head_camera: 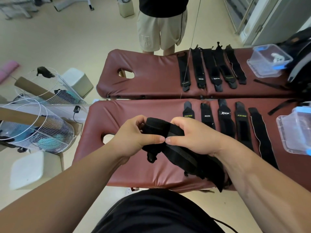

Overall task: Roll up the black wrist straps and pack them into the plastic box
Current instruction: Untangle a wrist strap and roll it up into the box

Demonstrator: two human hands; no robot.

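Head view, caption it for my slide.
Left hand and right hand grip a black wrist strap; five more straps lie flat beside the plastic box.

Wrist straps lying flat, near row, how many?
5, left to right: XUEYING strap, MCYO strap, XTEP strap, second XUEYING strap, plain strap beside the plastic box. The left hand and right hand hold a sixth strap.

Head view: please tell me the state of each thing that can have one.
Held wrist strap: partly rolled, tail hanging loose.
Left hand: grips the strap's rolled end.
Right hand: grips the strap.
Five other wrist straps: unrolled, flat on the massage table.
Plastic box: at the table's right edge; lid state unclear.
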